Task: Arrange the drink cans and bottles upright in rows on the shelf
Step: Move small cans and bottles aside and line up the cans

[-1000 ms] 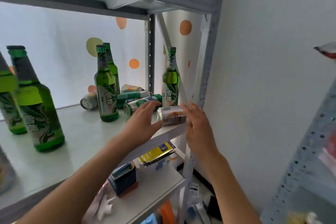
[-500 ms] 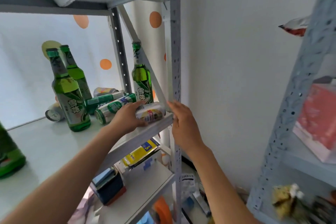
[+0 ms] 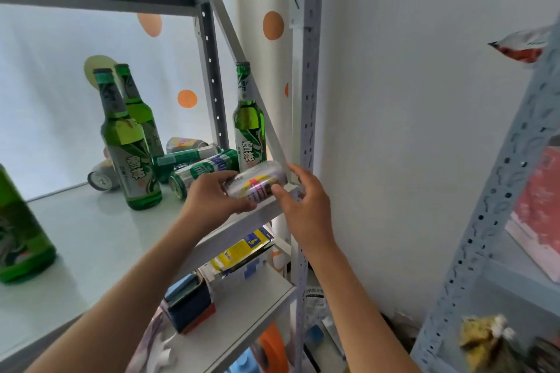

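Note:
A silver can with a red label (image 3: 257,180) lies on its side at the right front corner of the white shelf (image 3: 91,239). My left hand (image 3: 215,200) grips its left end, and my right hand (image 3: 303,203) holds its right end with the thumb on the can. Just behind stands an upright green bottle (image 3: 249,121). Two more green bottles (image 3: 127,142) stand upright further left. Several cans (image 3: 200,169) lie on their sides between them. Another green bottle (image 3: 18,239) stands at the left edge of the view.
A grey shelf post (image 3: 307,100) and a slanted brace (image 3: 251,82) stand right beside the can. The lower shelf (image 3: 242,306) holds a dark box (image 3: 189,306) and a yellow packet (image 3: 239,251). A second rack (image 3: 497,206) with snack bags stands at the right.
Both hands have closed round the silver can and raised it slightly off the shelf's corner. The view has swung a little between frames.

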### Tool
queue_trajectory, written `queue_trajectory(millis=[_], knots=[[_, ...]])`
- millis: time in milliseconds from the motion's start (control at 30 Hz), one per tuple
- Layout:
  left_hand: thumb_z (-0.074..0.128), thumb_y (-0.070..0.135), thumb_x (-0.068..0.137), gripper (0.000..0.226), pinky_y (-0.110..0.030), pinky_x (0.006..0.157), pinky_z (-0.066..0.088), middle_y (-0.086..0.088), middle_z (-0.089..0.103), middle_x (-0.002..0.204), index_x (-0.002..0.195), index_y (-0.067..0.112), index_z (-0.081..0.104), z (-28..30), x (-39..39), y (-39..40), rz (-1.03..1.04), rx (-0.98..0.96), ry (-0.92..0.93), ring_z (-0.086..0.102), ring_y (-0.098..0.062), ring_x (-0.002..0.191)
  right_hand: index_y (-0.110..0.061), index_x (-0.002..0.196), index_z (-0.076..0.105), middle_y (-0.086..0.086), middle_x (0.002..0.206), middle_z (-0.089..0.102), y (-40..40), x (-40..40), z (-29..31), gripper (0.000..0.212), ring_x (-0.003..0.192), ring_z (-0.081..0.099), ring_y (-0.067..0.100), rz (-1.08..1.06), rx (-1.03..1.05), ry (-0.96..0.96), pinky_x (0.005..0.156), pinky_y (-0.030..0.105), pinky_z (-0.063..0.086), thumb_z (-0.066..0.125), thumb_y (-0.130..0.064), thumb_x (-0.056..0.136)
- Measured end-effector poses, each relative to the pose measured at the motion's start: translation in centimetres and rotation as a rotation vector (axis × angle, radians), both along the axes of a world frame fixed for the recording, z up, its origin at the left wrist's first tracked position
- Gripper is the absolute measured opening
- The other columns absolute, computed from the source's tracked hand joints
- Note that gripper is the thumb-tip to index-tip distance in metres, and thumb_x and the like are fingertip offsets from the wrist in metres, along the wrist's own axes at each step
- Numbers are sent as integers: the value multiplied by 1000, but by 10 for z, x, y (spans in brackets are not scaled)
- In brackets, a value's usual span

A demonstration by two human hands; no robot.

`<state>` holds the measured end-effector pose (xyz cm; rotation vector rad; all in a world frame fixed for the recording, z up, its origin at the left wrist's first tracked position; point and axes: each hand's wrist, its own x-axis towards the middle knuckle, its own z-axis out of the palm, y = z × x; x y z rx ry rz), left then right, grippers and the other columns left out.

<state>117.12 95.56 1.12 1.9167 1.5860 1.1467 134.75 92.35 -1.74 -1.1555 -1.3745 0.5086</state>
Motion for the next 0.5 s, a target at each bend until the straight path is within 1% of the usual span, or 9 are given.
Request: queue_trajectory(millis=[33,100,167,200,267,300,367,433,500], knots=[[92,21,54,68,-30,76,56,1,72,89,116,12,68,0,-3,-7,-6,-2,-78,69,-14,72,-27,135,54,-17,127,53,-2,-3,4,48,114,50,-5,20,-15,79,88,5,44,70,-31,90],[91,15,56,62,-22,65,55,-1,72,86,114,13,68,1,-11,-22,-9,4,-235,69,-10,66,-30,129,59,-13,125,60,-4,-13,14,46,117,56,3,84,-35,210,94,20,51,75,-33,86],[91,12,56,61,-20,60,55,-6,72,89,112,12,68,4,-21,-36,3,16,-367,69,-12,69,-34,118,63,-11,117,67,-9,-30,25,38,112,63,8,188,-24,321,90,27,56,78,-30,82],[93,16,52,64,-24,61,56,-7,71,92,111,12,69,6,-25,-41,8,22,-407,69,-17,74,-34,113,64,-9,113,69,-12,-38,31,36,109,66,10,235,-10,360,88,31,58,80,-28,81],[92,27,45,67,-33,66,59,-4,71,96,107,18,68,9,-39,-53,26,44,-438,69,-25,83,-30,109,64,-3,110,71,-18,-58,42,34,104,69,14,316,13,416,84,39,60,80,-21,80],[92,27,46,65,-34,66,59,-1,70,98,106,20,67,10,-46,-60,34,54,-449,69,-25,84,-26,108,63,1,109,72,-20,-68,46,34,102,70,16,352,27,441,83,43,60,80,-17,80],[94,23,51,63,-27,63,56,2,68,99,106,22,64,14,-58,-72,62,79,-445,69,-21,84,-22,106,62,7,108,72,-22,-84,54,34,100,71,21,402,55,451,83,49,60,80,-10,79],[93,21,54,62,-20,61,53,4,67,99,107,22,61,17,-73,-87,111,113,-432,68,-15,83,-23,104,62,10,108,72,-25,-103,60,34,100,71,22,454,68,419,83,50,59,80,-8,79],[91,21,55,61,-17,60,51,5,66,100,108,21,59,16,-91,-101,162,148,-440,67,-10,81,-20,104,63,11,108,72,-28,-122,64,35,101,70,25,524,64,392,84,51,59,80,-6,78]])
